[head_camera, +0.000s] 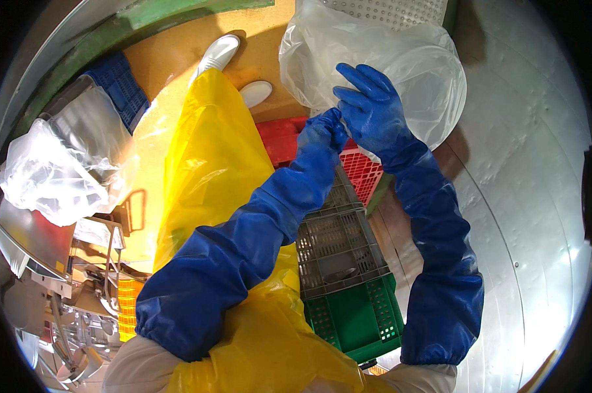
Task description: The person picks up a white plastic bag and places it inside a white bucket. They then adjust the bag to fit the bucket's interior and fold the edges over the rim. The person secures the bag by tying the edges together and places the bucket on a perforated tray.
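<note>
My left hand (325, 128), in a blue rubber glove, has its fingers curled in beside the right palm; what lies within them is hidden. Fingers apart, my right gloved hand (372, 110) is in front of a large clear plastic bag (433, 83), its lower edge near the left fingertips. The bag hangs over a white perforated crate (399, 11). Below the hands are a red plastic crate (362, 169), a grey plastic crate (332, 240) with a dark, elongated object seen through its bars, and a green plastic crate (350, 319).
A bag-lined container (87, 132) stands at the left by a blue crate (121, 91). Lower left are metal equipment (74, 314) and orange crates (128, 304). A curved metal surface (527, 147) rises at the right. White boots (219, 51) stand on the yellow floor beyond my yellow apron.
</note>
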Available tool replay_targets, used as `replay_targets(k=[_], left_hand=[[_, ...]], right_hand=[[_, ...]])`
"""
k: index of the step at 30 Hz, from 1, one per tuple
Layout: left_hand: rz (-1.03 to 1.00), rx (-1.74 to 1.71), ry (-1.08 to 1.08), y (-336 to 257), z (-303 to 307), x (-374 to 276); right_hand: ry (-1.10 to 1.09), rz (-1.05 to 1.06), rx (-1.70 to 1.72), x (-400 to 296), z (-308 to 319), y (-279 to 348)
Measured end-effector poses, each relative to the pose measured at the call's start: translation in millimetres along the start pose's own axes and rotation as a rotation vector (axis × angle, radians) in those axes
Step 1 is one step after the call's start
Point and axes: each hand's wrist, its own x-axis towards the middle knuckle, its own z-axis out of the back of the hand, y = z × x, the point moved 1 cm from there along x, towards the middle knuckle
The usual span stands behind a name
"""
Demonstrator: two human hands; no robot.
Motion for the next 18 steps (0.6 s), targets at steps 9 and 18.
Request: replay_targets(k=[9,18], left_hand=[[-0.347,0.225,-0.172,-11,-7,-10],[-0.488,0.561,0.113,-17,-1,-25]], right_hand=[[-0.063,-0.062,0.023,0,-2,6],[-0.112,0.069,-0.063,0,0,6]])
